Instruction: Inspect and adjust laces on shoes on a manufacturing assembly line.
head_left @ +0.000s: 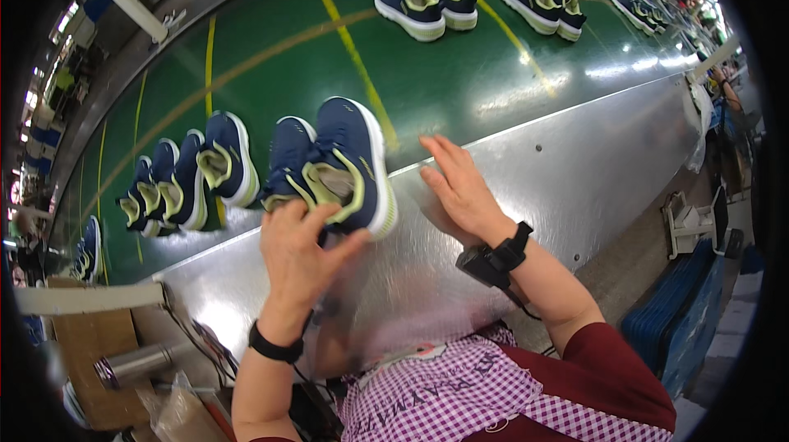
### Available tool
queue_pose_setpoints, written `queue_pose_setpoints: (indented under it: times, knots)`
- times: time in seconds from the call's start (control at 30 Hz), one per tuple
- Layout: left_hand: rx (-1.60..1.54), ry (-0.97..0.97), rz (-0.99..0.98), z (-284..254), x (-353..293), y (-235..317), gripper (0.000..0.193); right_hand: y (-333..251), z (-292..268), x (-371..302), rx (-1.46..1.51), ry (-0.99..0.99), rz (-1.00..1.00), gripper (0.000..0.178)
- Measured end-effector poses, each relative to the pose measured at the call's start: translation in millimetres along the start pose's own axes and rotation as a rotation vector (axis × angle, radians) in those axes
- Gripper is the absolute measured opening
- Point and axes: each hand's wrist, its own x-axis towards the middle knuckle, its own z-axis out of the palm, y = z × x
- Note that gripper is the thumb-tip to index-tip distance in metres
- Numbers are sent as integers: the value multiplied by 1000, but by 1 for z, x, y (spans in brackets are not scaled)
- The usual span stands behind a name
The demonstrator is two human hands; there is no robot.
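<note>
My left hand (297,251) is closed at the heels of two navy sneakers with lime-green linings and white soles. The nearer sneaker (343,131) tilts over the edge of the green belt, its toe pointing away from me. Beside it on the left is its matching sneaker (288,149), partly hidden behind my fingers and the first shoe. To the right of the pair, my right hand (462,189) is held over the metal ledge, fingers stretched out and nothing in them. A dark band with a small black box is strapped to my right wrist.
The green belt (271,72) with yellow lines runs across beyond the metal ledge (526,163). Several navy sneakers (230,154) stand at the left. More pairs (415,11) sit farther right. Blue panels (670,310) lean at the lower right; a cardboard box (94,360) is lower left.
</note>
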Motion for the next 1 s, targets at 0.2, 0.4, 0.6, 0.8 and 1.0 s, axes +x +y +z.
queue_pose_setpoints:
  times: [0.2,0.4,0.6,0.8,1.0]
  knots:
    - [140,32,35,15,110,-71,53,1,2,0,6,-16,45,42]
    - [269,69,-3,22,168,-114,39,-3,6,4,86,34,145,39]
    - [79,34,99,17,77,-51,35,2,-1,3,-15,45,68,37]
    - [338,366,-163,-27,-9,-134,35,-1,3,4,0,69,73,28]
    - [777,-44,-5,-59,-31,-191,54,-3,11,6,94,174,160,19]
